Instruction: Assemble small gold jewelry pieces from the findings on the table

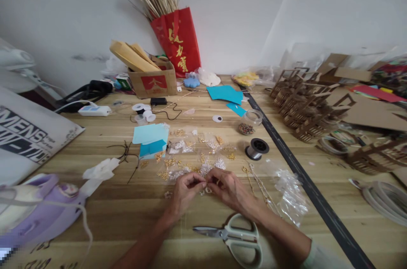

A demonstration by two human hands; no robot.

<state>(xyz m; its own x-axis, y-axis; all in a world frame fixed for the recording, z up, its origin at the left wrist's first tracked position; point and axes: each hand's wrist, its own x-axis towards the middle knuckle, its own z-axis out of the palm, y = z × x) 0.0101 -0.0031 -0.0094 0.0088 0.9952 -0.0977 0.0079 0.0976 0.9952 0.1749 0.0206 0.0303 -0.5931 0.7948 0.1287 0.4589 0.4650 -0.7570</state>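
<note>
My left hand (188,188) and my right hand (225,184) meet at the fingertips over the wooden table. Both are closed in a pinch, and whatever lies between the fingertips is too small to name. Just beyond them spread small piles of silver findings (208,166) and gold findings (169,163), some on clear plastic bags. Gold and silver chains (259,182) lie right of my right hand. Below my right forearm rests a pair of scissors (237,235) with pale handles, its blades pointing left.
A wire spool (257,149) and a glass jar of beads (250,122) stand to the right. Crumpled plastic bags (291,196) lie near a dark strip (295,184). Brown cut-out baskets (305,103) crowd the far right. A purple iron (41,214) sits at left, blue cards (150,135) farther back.
</note>
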